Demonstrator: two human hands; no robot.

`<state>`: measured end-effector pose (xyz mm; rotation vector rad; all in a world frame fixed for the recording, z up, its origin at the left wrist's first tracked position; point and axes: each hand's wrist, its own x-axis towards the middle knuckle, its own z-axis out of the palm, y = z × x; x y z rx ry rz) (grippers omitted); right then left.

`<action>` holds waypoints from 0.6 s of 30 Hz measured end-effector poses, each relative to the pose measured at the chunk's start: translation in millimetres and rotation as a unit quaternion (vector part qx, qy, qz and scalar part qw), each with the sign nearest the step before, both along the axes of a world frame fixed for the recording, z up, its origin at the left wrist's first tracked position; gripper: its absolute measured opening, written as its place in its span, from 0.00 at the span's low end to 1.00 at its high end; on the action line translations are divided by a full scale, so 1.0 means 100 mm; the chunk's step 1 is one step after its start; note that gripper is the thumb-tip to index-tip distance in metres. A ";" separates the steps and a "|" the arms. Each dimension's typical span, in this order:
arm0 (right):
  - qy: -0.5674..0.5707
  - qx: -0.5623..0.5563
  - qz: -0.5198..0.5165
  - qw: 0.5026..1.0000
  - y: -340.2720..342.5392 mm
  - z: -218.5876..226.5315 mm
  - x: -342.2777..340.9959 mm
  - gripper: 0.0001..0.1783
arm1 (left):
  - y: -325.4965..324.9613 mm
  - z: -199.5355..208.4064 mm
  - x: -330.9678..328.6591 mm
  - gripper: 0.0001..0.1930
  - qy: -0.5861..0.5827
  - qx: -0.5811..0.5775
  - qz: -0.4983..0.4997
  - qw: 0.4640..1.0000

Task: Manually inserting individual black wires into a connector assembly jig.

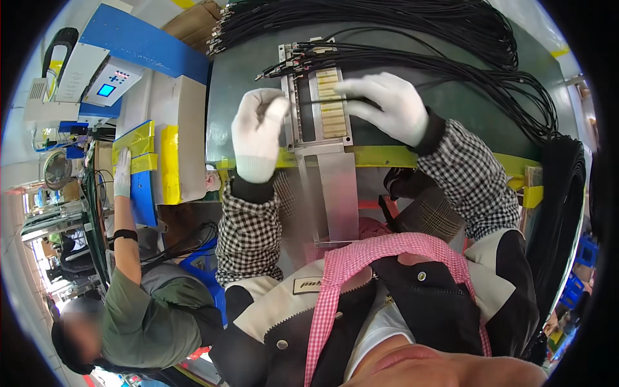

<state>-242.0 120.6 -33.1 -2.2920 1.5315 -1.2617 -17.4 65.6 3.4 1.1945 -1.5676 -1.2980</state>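
Note:
My left hand [260, 132], in a white knit glove, is closed with thumb and forefinger pinched at one end of a short stretch of black cable [316, 100]. The cable runs to my right hand [390, 106], also white-gloved, and passes between its fingers, which are slightly blurred. Below the cable lies a metal fixture [348, 132] with a column of pale yellowish blocks [333, 120]. Several black cables [387, 57] lie across its far end, their stripped or connector ends pointing left.
A large bundle of black cables [387, 16] covers the back of the green table [225, 77]; more cables [561, 187] hang at the right. A blue-and-white machine [109, 80] with a small screen stands at left. A co-worker's gloved hand [122, 171] rests by its yellow-taped panel.

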 end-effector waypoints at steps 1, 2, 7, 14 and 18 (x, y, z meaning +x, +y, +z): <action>-0.001 0.002 0.003 1.000 0.09 0.00 -0.01 0.13 | 0.05 -0.02 0.03 0.09 -0.001 0.002 0.003 1.000; 0.016 0.018 0.008 1.000 0.18 0.01 -0.02 0.13 | 0.11 -0.08 0.05 0.09 -0.050 -0.055 -0.010 0.997; 0.059 0.064 0.016 0.996 0.36 -0.04 0.00 0.10 | 0.35 -0.36 0.09 0.10 -0.194 -0.240 -0.025 0.951; -0.003 0.024 -0.021 0.999 0.32 -0.06 0.11 0.07 | 0.46 -0.54 0.13 0.13 -0.170 -0.329 0.068 0.926; -0.001 0.020 -0.026 0.999 0.31 -0.04 0.16 0.07 | 0.47 -0.55 0.14 0.14 -0.162 -0.342 0.074 0.923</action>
